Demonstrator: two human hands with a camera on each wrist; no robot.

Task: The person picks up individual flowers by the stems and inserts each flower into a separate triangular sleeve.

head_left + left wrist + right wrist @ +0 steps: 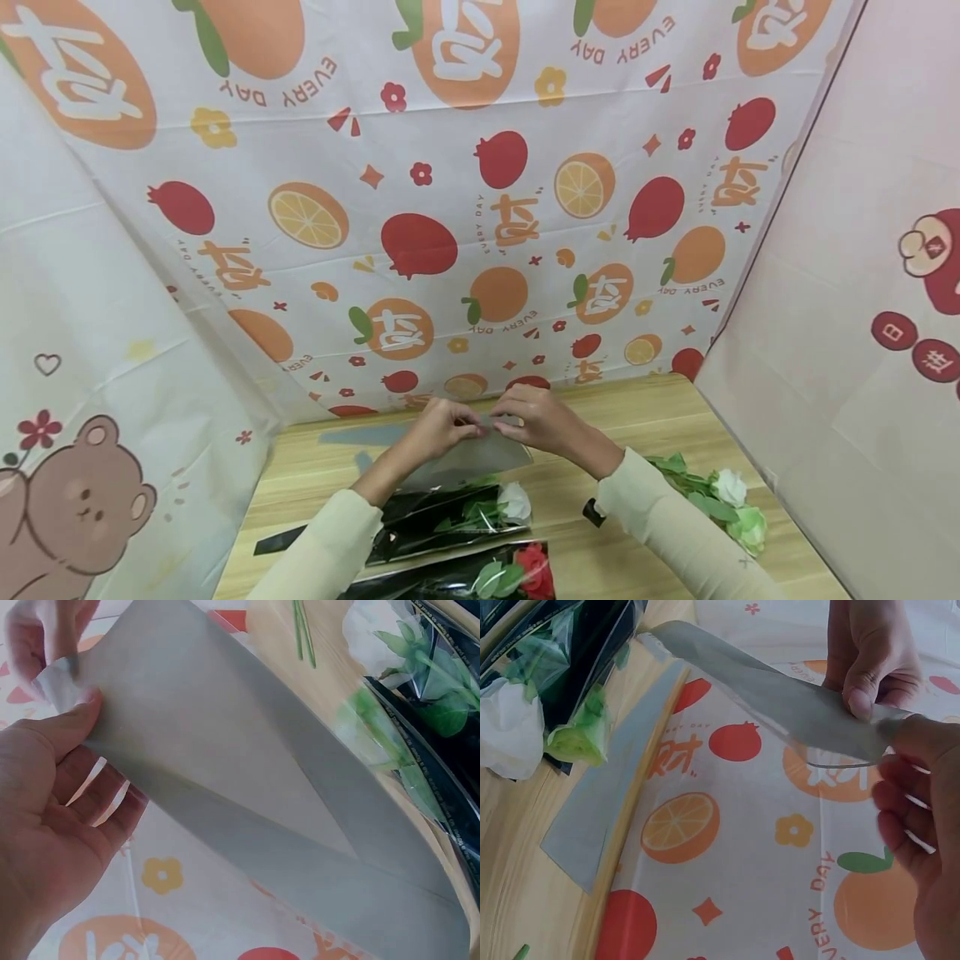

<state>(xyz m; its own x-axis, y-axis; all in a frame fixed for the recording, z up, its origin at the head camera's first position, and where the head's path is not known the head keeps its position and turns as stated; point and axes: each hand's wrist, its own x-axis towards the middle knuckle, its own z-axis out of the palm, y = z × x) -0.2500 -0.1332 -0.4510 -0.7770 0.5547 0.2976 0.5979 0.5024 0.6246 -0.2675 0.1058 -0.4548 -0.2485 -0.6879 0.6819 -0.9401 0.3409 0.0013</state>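
Note:
A grey, translucent, tapered wrapping sleeve [480, 460] is held up over the far part of the table. My left hand [444, 429] pinches its upper edge between thumb and fingers. Close beside it, my right hand [545, 419] pinches the same edge. In the left wrist view the sleeve [225, 742] spreads out flat from both hands, and a small corner of it is bent up between them. Seen from the right wrist, the sleeve [772, 694] stretches away to the left. Whether its mouth is parted cannot be made out.
Another grey sleeve [607, 802] lies flat near the table's far edge. Nearer me are black wrapped bundles with a white rose [514, 505] and a red rose [534, 570]. Loose stems with a white rose [730, 487] and a pale green rose [748, 530] lie right. Patterned cloth [420, 242] hangs behind.

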